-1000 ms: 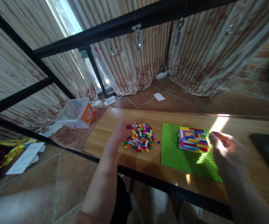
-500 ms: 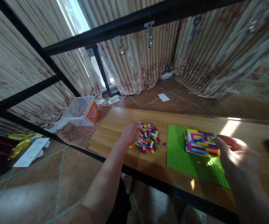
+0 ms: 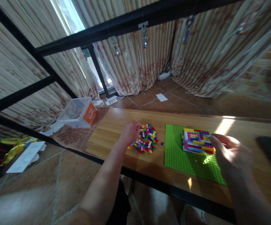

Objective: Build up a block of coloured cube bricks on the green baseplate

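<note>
1. Head view: a clear box point(image 3: 75, 114) sits at ten o'clock from the brick pile point(image 3: 147, 146).
2. The left hand point(image 3: 129, 132) covers the pile's ten o'clock edge, the right hand point(image 3: 230, 154) the brick block point(image 3: 195, 142)'s three o'clock end. Can't tell if either grips.
3. The block's on a green board point(image 3: 180, 162), long way nine to three.
</note>
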A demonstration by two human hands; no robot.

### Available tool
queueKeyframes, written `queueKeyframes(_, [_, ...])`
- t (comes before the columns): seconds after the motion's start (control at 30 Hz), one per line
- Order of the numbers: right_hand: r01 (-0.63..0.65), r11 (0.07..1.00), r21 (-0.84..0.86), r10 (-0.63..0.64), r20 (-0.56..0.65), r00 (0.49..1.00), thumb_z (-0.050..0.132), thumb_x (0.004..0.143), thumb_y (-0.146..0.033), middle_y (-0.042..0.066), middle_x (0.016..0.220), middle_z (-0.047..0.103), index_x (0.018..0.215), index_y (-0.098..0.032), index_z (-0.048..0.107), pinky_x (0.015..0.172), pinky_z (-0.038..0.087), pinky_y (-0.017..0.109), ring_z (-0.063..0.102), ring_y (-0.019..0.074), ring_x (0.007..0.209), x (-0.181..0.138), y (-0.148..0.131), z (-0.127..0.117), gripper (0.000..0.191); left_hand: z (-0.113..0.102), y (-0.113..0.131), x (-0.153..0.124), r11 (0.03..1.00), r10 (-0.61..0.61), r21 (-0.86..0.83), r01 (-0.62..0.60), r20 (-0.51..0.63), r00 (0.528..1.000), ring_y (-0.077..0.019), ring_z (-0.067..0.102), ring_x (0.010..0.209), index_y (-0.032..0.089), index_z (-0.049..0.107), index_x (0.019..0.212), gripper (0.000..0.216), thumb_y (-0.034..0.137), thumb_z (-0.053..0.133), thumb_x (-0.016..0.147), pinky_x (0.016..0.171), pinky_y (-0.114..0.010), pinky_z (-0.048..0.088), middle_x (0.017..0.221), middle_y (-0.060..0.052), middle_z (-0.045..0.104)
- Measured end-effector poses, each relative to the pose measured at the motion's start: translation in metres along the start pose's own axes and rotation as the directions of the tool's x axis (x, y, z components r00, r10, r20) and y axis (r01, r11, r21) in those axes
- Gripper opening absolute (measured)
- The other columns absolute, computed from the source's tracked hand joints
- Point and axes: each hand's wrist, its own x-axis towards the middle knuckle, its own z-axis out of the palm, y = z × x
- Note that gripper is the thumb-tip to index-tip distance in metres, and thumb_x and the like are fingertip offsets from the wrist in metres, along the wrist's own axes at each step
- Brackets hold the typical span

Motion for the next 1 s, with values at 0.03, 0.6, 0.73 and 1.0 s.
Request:
queueKeyframes(0.03, [0.001,1.000,-0.003,-0.001,0.001,1.000,0.061,0.074,-0.047,0.015,0.080,0.074,0.100,-0.016,0.076,0.066,0.049,0.038,0.069,0.0284,0.073,0.001,0.002,0.001,0.044,0.002,0.002,0.000,1.000,0.015,-0.002,-0.015,0.007,1.000,-0.0222,0.069,0.102,0.016,0.074,0.106,0.023,0.015,0.060,0.088,0.094,-0.034,0.052,0.110,-0.010,0.074])
queueKeyframes(0.6, [0.046,0.981,0.191,-0.053,0.033,0.998,0.062,0.075,-0.054,0.012,0.082,0.077,0.093,-0.017,0.075,0.065,0.054,0.036,0.072,0.0269,0.073,0.009,0.018,0.007,0.042,0.015,0.042,0.002,0.963,0.146,-0.200,-0.179,-0.170,0.975,-0.0179,0.068,0.090,0.018,0.068,0.092,0.011,0.012,0.059,0.091,0.086,-0.031,0.052,0.092,-0.004,0.073])
queueKeyframes(0.73, [0.029,0.956,0.293,-0.043,0.040,0.998,0.064,0.077,-0.049,0.012,0.083,0.077,0.094,-0.017,0.075,0.064,0.055,0.035,0.072,0.0261,0.074,0.011,0.020,0.010,0.038,0.032,0.085,-0.010,0.807,0.379,-0.383,-0.450,-0.248,0.891,-0.0149,0.068,0.091,0.018,0.070,0.095,0.012,0.014,0.059,0.094,0.086,-0.028,0.053,0.095,-0.004,0.073])
queueKeyframes(1.0, [0.025,0.953,0.303,-0.034,0.025,0.999,0.065,0.075,-0.045,0.011,0.082,0.078,0.094,-0.014,0.076,0.067,0.054,0.034,0.072,0.0242,0.075,0.011,0.022,0.012,0.038,0.072,0.139,-0.011,0.745,0.456,-0.407,-0.529,-0.268,0.848,-0.0167,0.069,0.092,0.021,0.075,0.094,0.013,0.022,0.062,0.095,0.087,-0.032,0.054,0.096,-0.003,0.076])
